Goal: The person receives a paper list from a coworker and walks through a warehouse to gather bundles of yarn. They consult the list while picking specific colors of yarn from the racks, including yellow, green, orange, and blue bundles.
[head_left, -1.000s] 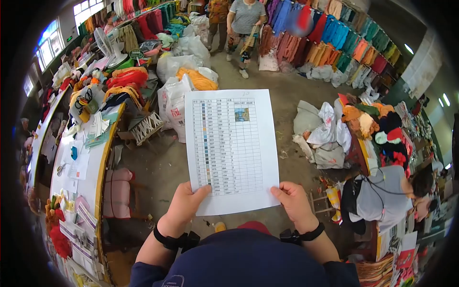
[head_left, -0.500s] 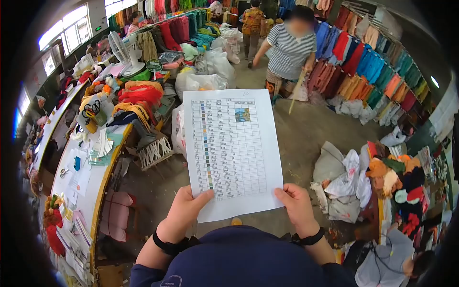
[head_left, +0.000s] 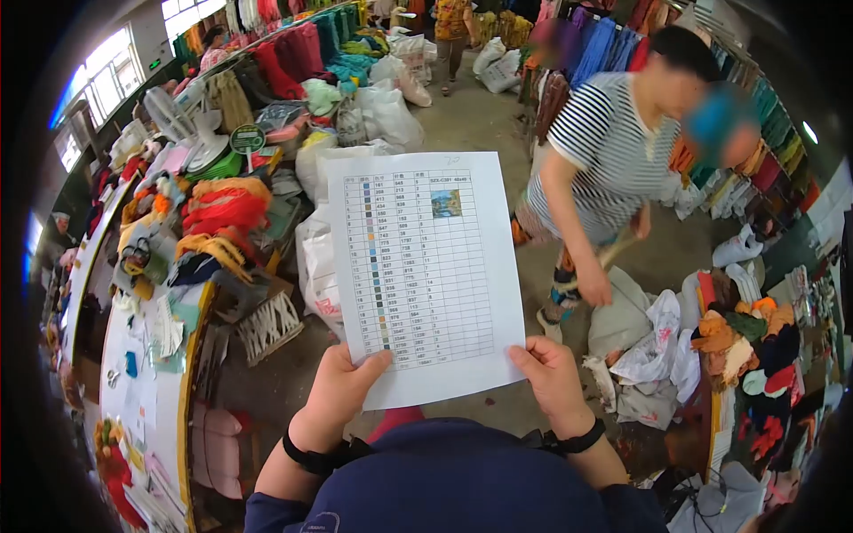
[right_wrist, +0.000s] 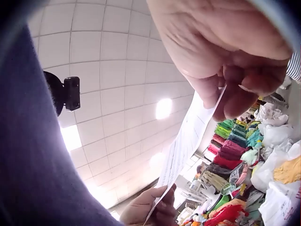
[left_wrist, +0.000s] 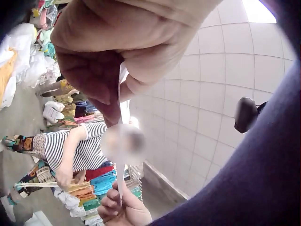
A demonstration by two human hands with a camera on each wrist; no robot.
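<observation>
A white printed sheet of paper is held up in front of my body. It bears a table of numbers, a column of small colour swatches and a little landscape picture at its upper right. My left hand pinches the lower left edge, thumb on the printed face and fingers behind. At the lower right edge my right hand pinches it the same way. The left wrist view shows the paper almost edge-on between thumb and curled fingers. In the right wrist view the sheet stretches between both hands.
A person in a striped shirt stands close at the right, holding a pale stick-like thing. On the left runs a long table with papers, scissors and yarn. White sacks line the aisle; a yarn pile lies at right.
The person in the striped shirt has come nearer and moved to the right. The head view has shifted over the room. Both hands keep their hold on the paper.
</observation>
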